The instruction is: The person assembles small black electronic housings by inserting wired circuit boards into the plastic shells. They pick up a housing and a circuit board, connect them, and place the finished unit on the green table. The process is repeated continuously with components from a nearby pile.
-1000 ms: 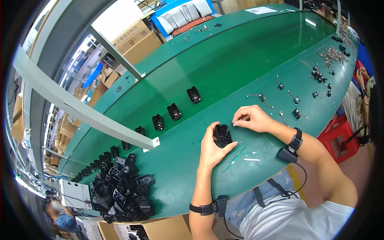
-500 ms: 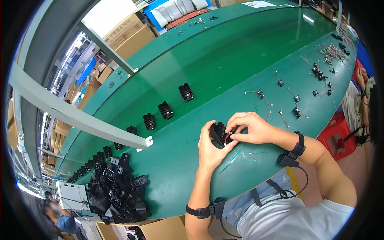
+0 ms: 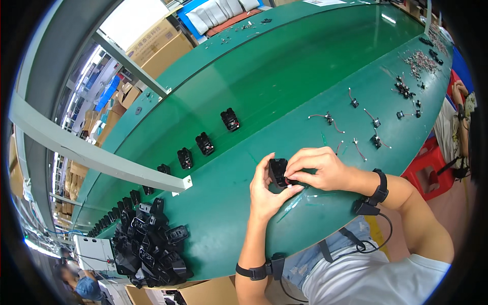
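Observation:
My left hand (image 3: 265,195) is wrapped round a black plastic housing (image 3: 277,166), holding it tilted just above the green bench with its hollow side showing. My right hand (image 3: 319,169) reaches into the housing from the right, thumb and fingers pinched together at its inner edge. A bit of red wire (image 3: 288,181) shows at those fingertips; the part it belongs to is mostly hidden by the fingers. Thin green strips (image 3: 291,207) lie on the bench under my hands.
Black housings (image 3: 230,119) stand in a row on the green belt (image 3: 284,76). A heap of black housings (image 3: 150,244) sits at left, beside a grey post (image 3: 101,147). Small wired parts (image 3: 376,141) lie scattered at right. A red stool (image 3: 432,170) stands beyond the bench edge.
The row of housings on the belt has shifted slightly toward the lower left. My right fingers have moved a little deeper into the housing, and less of the wire shows.

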### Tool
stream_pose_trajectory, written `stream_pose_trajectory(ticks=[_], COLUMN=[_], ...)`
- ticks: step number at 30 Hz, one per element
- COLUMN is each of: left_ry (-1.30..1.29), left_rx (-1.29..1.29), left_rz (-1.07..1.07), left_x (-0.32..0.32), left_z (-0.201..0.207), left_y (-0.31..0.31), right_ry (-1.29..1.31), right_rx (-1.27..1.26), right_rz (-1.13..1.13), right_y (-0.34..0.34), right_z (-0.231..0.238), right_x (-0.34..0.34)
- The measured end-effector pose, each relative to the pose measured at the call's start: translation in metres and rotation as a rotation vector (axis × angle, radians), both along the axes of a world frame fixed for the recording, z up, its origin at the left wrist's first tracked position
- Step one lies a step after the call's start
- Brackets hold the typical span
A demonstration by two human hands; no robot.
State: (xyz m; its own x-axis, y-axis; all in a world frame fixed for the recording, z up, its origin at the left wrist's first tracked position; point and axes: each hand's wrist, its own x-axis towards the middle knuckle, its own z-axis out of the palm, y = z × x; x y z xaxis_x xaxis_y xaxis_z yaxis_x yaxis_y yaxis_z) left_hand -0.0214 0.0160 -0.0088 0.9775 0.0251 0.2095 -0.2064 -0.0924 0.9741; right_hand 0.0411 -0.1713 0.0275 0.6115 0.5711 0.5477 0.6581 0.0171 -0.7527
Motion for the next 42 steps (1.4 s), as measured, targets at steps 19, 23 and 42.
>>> stream_pose_trajectory(ticks=[19, 23, 42], left_ry=[-0.201, -0.214, -0.265], left_rx=[0.354, 0.46, 0.504], left_rz=[0.109, 0.227, 0.178], left_x=[0.0, -0.004, -0.007], left_z=[0.009, 0.02, 0.02], left_y=[0.002, 0.005, 0.003], right_ry=[0.099, 0.395, 0.877], right_rx=[-0.023, 0.039, -0.027], right_rz=[-0.03, 0.194, 0.362], right_y=[0.005, 0.003, 0.002], right_z=[-0.004, -0.006, -0.017], right_x=[-0.005, -0.002, 0.007])
